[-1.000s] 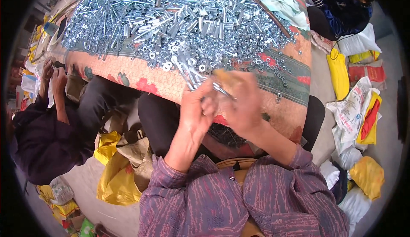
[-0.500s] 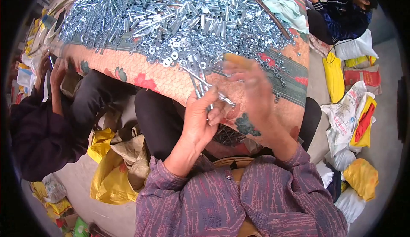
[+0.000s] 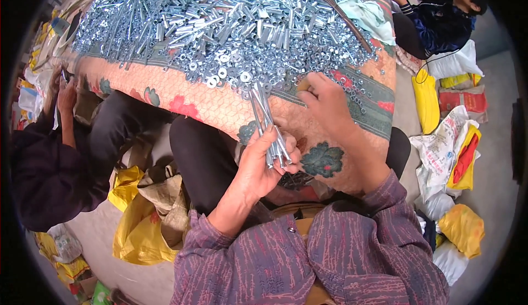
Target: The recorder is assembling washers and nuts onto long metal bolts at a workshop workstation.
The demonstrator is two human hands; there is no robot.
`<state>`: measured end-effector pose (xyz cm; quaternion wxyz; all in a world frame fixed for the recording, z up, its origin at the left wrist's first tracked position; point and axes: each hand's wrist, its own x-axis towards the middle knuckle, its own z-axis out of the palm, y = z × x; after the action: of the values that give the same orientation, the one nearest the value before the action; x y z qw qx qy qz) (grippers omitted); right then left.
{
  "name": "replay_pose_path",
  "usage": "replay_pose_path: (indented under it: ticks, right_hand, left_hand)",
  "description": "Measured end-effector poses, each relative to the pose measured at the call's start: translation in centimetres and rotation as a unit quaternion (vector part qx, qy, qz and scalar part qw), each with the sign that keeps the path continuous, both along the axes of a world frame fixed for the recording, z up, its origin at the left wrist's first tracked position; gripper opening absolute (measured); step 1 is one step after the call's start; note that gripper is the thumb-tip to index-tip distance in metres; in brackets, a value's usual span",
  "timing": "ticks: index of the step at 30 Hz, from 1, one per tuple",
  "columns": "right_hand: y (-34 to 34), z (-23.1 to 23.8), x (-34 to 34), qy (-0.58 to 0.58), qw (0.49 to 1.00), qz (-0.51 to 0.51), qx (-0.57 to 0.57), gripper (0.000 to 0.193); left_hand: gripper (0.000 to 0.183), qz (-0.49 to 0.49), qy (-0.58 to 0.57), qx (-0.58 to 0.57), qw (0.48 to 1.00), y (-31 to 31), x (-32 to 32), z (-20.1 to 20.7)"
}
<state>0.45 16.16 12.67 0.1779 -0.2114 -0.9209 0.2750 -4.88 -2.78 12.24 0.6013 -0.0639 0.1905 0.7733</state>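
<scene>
My left hand (image 3: 254,165) is closed around a bunch of long, thin metal bolts (image 3: 264,112), their lower ends poking out past the thumb and their far ends reaching toward the pile's front edge. Over the table's near edge, my right hand (image 3: 330,104) has its fingers curled together beside the small hex nuts (image 3: 355,88). A yellowish-tan patch (image 3: 303,87) shows at its fingertips; whether it is a finger cover or a held thing is unclear. Flat washers (image 3: 245,76) lie just beyond the bolts.
A heap of metal sleeves (image 3: 258,27), rods and nuts covers the flowered cloth (image 3: 181,104) on the table. A pale green rag (image 3: 368,19) lies at the right. One person (image 3: 49,178) sits at my left, another (image 3: 445,25) at far right. Yellow sacks (image 3: 146,233) lie on the floor.
My left hand has turned, so the bolts now line up more evenly and point away. The right hand, blurred before, has moved slightly away from me with its fingers curled in.
</scene>
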Motion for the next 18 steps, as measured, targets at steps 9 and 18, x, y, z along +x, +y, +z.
replay_pose_path:
  ticks: [9,18]
  right_hand:
    - [1.0,1.4,-0.9,0.086,0.993,0.031,-0.079,0.011]
    - [-0.3,1.5,2.7,-0.010,0.997,0.033,0.068,0.010]
  left_hand:
    - [0.025,-0.026,0.039,-0.038,0.998,-0.3,-0.7,0.0]
    - [0.021,-0.014,0.112,-0.106,0.988,-0.9,-0.4,0.0]
